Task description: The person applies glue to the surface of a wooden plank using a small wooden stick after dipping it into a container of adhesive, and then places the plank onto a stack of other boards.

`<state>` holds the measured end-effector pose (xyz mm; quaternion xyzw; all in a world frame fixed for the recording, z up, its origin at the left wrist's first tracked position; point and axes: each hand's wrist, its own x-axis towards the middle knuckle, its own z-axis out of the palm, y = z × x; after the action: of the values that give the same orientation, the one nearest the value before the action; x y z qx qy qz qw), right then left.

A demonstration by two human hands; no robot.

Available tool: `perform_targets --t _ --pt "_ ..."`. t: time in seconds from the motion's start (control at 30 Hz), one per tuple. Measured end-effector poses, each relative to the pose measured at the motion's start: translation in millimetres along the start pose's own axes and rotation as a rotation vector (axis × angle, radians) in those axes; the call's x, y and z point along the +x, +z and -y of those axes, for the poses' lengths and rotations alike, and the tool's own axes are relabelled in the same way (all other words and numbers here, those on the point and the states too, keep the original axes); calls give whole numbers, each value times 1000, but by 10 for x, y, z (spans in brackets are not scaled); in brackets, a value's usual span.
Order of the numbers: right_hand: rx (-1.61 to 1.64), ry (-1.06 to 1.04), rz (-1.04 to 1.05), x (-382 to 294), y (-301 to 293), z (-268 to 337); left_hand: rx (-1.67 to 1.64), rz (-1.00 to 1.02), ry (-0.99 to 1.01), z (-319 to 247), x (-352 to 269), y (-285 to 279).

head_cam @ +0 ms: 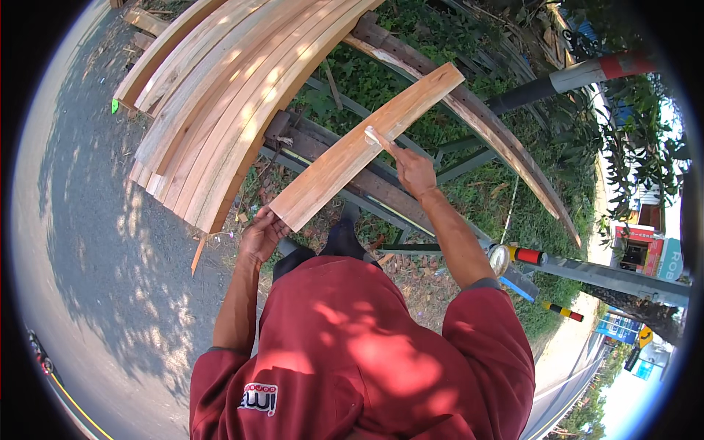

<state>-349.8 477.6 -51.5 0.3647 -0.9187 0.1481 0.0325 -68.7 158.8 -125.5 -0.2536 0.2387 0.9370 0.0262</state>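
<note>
A flat wooden board point(357, 146) lies slantwise in front of me across a dark beam of a stand. Its near end rests on the fingers of my left hand point(263, 236), with the thumb at the corner. My right hand point(413, 169) is over the middle of the board and holds a small whitish piece point(373, 135) against its top face. What that piece is, I cannot tell. The board's far end reaches the second, parallel beam point(495, 132), whose edge is rough and pale.
To the left, several long sawn planks point(225, 110) lie side by side, their near ends over the asphalt point(93, 181). A metal pole point(610, 278) and a red-banded pole point(577, 77) stand at the right. Green plants point(467, 181) grow beneath the stand.
</note>
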Motion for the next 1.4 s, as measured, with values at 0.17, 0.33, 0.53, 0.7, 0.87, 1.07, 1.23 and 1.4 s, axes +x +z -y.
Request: perform_targets --t 0.17,0.33,0.53,0.7,0.87,1.07,1.23,1.4 --pt "-11 -34 56 -164 21 459 -18 34 -17 -14 12 -63" --pt "0 -61 160 -355 -8 970 -54 68 -28 -4 38 -157" --pt "11 -108 133 -611 68 1520 -101 61 -50 40 39 -203" --pt "70 -145 166 -804 112 1835 -139 69 -70 33 46 -212" --pt "199 -166 205 -843 157 2004 -155 171 -53 81 38 -276" --pt "1029 261 302 -717 174 1872 -82 164 -35 154 -60 -439" --pt "653 514 -80 -270 42 700 -26 36 -31 131 -327 -580" --pt "246 464 -158 108 -58 -326 -11 -63 -20 63 -459 -623"
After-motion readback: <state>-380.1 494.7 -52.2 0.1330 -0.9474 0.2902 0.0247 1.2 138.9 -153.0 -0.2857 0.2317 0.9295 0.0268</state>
